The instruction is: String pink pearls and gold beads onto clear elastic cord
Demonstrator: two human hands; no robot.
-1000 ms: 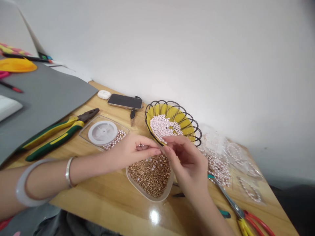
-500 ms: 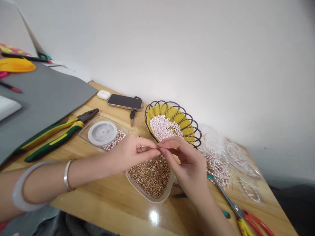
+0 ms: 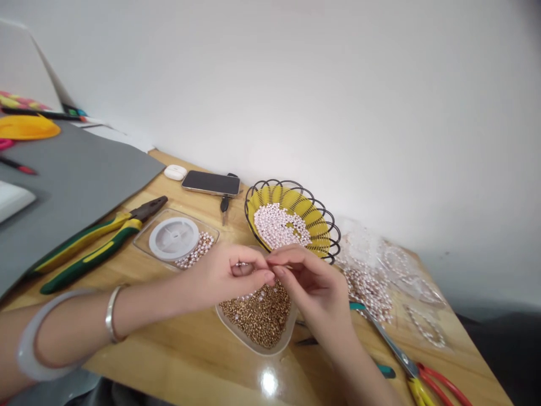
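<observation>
gold beads [image 3: 262,316] lie in a dish just under both hands' fingers [image 3: 270,268].

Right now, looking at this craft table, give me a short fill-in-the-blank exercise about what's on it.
1. The pale pearl beads lie in a black wire basket with a ____ lining.
2. Both hands, left hand and right hand, meet above a tray of ____ beads.
3. The white spool lies beside green and yellow ____.
4. The dark phone lies next to a white ____.

Missing words: yellow; gold; pliers; earbud case
</observation>
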